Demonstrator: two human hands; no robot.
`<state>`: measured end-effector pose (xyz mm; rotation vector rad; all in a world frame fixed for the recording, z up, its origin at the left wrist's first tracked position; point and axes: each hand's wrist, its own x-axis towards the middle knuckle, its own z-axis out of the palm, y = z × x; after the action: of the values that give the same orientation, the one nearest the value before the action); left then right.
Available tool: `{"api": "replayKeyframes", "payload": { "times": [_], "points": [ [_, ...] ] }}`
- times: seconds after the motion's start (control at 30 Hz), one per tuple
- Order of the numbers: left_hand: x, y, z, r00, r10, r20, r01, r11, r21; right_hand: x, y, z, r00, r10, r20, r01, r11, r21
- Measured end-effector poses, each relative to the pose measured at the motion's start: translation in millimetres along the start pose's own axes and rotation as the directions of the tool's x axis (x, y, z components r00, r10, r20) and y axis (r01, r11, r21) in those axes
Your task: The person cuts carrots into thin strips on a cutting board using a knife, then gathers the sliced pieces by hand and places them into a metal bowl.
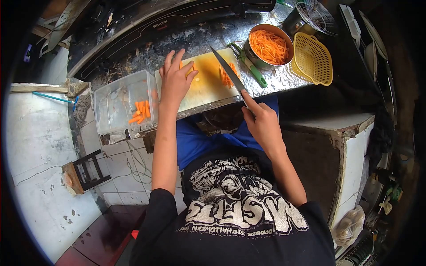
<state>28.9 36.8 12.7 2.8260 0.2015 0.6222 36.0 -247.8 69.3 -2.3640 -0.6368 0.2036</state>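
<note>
My right hand (262,124) grips a kitchen knife (228,68), its blade slanting up and left over the cutting board (204,93). Beside the blade, on the board's right part, lies a small heap of carrot strips (227,76). My left hand (174,82) is over the board's left end, fingers spread, with a carrot piece (188,66) right at the fingertips and partly hidden by them. Left of the board, a clear plastic container (120,95) holds several carrot pieces (141,111) in its near right corner.
A metal pot (258,62) full of carrot strips (268,46) stands right of the board. A green-handled peeler (253,71) lies between them. Farther right are a yellow basket (313,60) and a wire strainer (317,17). The gas stove (177,20) borders the counter's back.
</note>
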Motion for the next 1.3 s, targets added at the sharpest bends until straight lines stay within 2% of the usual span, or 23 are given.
{"api": "replayKeyframes", "payload": {
  "times": [0.13, 0.3, 0.37, 0.47, 0.57, 0.93, 1.13, 1.3],
  "points": [
    [-15, 17, -6, 0.999, 0.037, 0.011, -0.036, 0.999, -0.034, 0, -2, 1, 1.0, -0.012, 0.013, 0.012, 1.0, 0.028],
    [-32, 36, -8, 0.999, -0.021, 0.028, 0.023, 0.996, -0.081, -1, -7, 11, 0.993, -0.059, 0.104, 0.054, 0.997, 0.046],
    [-34, 36, -8, 0.999, -0.047, 0.004, 0.047, 0.994, -0.094, 0, -11, 19, 0.987, -0.09, 0.13, 0.064, 0.979, 0.194],
    [-33, 35, -8, 0.995, -0.104, 0.006, 0.103, 0.975, -0.198, 6, -11, 34, 0.973, -0.159, 0.167, 0.121, 0.969, 0.216],
    [-35, 35, -3, 0.995, -0.095, -0.02, 0.09, 0.978, -0.187, 11, -19, 45, 0.971, -0.166, 0.171, 0.128, 0.969, 0.212],
    [-35, 46, 0, 0.976, -0.217, 0.011, 0.214, 0.955, -0.207, 16, -24, 50, 0.968, -0.168, 0.188, 0.139, 0.978, 0.156],
    [-35, 50, 1, 0.976, -0.218, -0.003, 0.214, 0.962, -0.171, 20, -20, 50, 0.964, -0.153, 0.219, 0.126, 0.983, 0.131],
    [-35, 46, 1, 0.978, -0.208, 0.016, 0.207, 0.956, -0.209, 12, -21, 53, 0.969, -0.147, 0.2, 0.116, 0.98, 0.161]
  ]
}}
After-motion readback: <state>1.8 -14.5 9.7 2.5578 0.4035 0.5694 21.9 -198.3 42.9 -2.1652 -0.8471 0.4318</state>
